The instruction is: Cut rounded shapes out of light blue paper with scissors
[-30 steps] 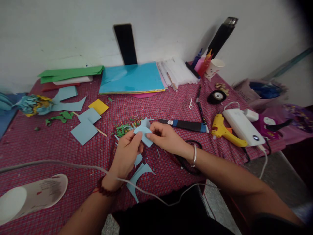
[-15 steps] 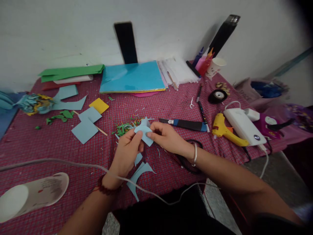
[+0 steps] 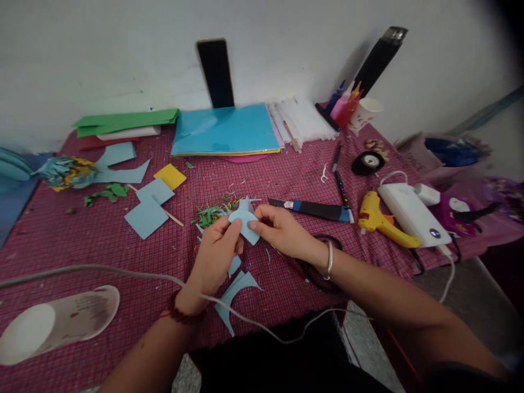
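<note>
Both my hands meet over the middle of the red checked tablecloth (image 3: 123, 256). My left hand (image 3: 215, 257) and my right hand (image 3: 280, 232) each pinch an edge of a small light blue paper piece (image 3: 244, 222), holding it just above the cloth. Light blue paper offcuts (image 3: 236, 289) lie under my left wrist. A pile of green paper shreds (image 3: 210, 214) lies just beyond the held piece. A black and blue utility knife (image 3: 315, 209) rests to the right of my right hand, and a black loop (image 3: 313, 273) shows under my right wrist.
Stacked coloured paper sheets (image 3: 225, 130) and glue sticks (image 3: 301, 121) lie at the back. A yellow glue gun (image 3: 379, 218), white power bank (image 3: 409, 212) and tape roll (image 3: 367, 162) sit right. Blue squares (image 3: 147, 215) and a paper flower (image 3: 65, 172) lie left. A grey cable (image 3: 102, 270) crosses the front.
The view has shifted slightly; my hands keep holding the blue piece in the same place, with the fingers working it a little.
</note>
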{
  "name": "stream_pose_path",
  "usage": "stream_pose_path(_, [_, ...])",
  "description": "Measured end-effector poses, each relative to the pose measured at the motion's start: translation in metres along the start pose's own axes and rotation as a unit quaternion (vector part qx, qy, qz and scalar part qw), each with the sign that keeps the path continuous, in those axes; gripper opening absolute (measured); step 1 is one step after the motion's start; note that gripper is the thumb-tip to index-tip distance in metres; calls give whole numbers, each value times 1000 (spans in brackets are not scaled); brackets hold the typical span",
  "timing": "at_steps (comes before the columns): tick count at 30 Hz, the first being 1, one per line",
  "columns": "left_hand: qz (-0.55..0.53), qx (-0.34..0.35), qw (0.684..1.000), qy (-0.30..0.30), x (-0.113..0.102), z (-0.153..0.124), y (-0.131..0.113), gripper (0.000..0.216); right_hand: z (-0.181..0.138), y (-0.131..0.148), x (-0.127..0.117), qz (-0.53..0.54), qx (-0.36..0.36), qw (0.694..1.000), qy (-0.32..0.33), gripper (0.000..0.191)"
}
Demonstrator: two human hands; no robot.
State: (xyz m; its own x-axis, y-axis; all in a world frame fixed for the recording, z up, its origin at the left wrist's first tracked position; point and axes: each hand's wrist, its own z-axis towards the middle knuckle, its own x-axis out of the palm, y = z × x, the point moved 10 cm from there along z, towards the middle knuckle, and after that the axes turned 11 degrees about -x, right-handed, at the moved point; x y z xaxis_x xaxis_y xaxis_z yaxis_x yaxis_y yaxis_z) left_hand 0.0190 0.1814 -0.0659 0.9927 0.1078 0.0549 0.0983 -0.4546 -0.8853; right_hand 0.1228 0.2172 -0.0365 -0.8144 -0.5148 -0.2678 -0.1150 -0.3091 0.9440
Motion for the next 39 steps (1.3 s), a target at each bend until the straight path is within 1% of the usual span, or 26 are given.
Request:
stream_pose_path(8, [3,3,1000,5,0,0,0,25,0,2,-1,0,5,1000,-5,19])
stream_pose_path(14, [12,20,1000,13,2,-1,-3,25,0,1,-1,2,10,1000,-8,19])
stream_pose_path(39, [17,36,999,23,2,-1,-4,25,-1,-3,0,19,19,1000,-9,19])
